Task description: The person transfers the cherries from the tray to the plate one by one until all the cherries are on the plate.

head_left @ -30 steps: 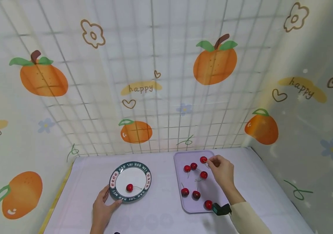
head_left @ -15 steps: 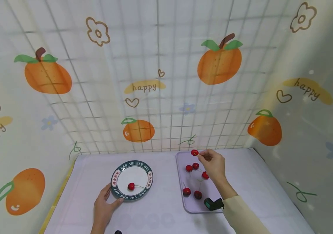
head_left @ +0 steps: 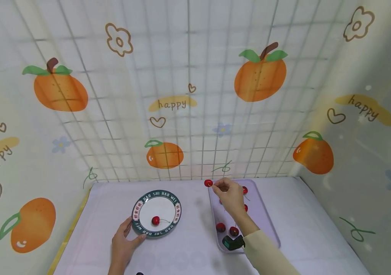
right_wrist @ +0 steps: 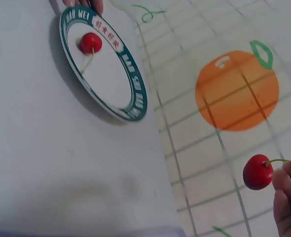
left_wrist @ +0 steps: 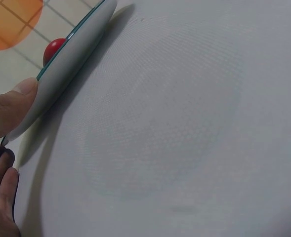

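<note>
My right hand (head_left: pixel 231 196) pinches the stem of a red cherry (head_left: pixel 208 183), which hangs in the air over the left far edge of the lilac tray (head_left: pixel 260 217). In the right wrist view that cherry (right_wrist: pixel 258 172) dangles clear of the fingertips. To the left, a white plate (head_left: pixel 159 206) with a patterned green rim lies on the table, carrying one stemmed cherry (head_left: pixel 155 220). My left hand (head_left: pixel 122 244) grips the plate's near left rim; in the left wrist view the thumb (left_wrist: pixel 21 98) presses the edge, other fingers below it.
Several cherries lie in the tray, among them a dark one (head_left: pixel 220 227); my right hand and forearm hide part of them. A black wrist device (head_left: pixel 232 242) sits over the tray's near end. Behind the table hangs a curtain (head_left: pixel 195 114) printed with oranges.
My right hand has lifted the cherry from the tray's far end and carried it left, toward the plate. The left hand stays at the plate's rim. The head view has shifted slightly.
</note>
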`<move>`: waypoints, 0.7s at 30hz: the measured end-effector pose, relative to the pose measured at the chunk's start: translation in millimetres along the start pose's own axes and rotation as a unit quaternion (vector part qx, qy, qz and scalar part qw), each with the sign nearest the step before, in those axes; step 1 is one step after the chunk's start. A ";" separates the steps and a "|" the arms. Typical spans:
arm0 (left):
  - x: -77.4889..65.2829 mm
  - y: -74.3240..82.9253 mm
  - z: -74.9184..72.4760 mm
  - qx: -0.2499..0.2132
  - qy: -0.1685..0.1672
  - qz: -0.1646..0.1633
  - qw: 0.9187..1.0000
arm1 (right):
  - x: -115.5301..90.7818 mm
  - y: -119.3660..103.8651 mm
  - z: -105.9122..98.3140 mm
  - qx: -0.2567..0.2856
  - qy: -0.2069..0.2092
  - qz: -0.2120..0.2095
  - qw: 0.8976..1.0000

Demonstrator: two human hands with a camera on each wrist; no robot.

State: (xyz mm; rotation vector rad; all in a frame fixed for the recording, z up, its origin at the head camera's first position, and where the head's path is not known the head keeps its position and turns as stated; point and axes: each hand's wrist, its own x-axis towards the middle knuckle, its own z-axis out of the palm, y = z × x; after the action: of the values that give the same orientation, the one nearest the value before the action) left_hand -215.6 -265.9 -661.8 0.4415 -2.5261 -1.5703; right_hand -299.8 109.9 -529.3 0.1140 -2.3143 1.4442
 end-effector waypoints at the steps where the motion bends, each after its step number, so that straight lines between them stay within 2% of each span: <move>1: -0.9 -0.2 -0.4 0.001 0.001 -0.001 1.000 | -1.2 -1.1 4.4 0.004 -0.005 -0.001 1.000; 8: -3.0 -5.0 -1.9 -0.003 -0.001 -0.012 1.000 | -10.0 -11.2 34.6 0.026 -0.041 -0.022 0.999; 21: 6.2 -7.0 -2.0 -0.002 0.002 0.024 1.000 | -26.4 -14.2 90.6 0.040 -0.115 -0.035 0.992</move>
State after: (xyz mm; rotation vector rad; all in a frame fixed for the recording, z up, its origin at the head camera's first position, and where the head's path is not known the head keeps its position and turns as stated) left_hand -219.7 -272.5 -667.4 0.3814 -2.5103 -1.5565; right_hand -298.6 20.2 -561.8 0.4000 -2.4034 1.5613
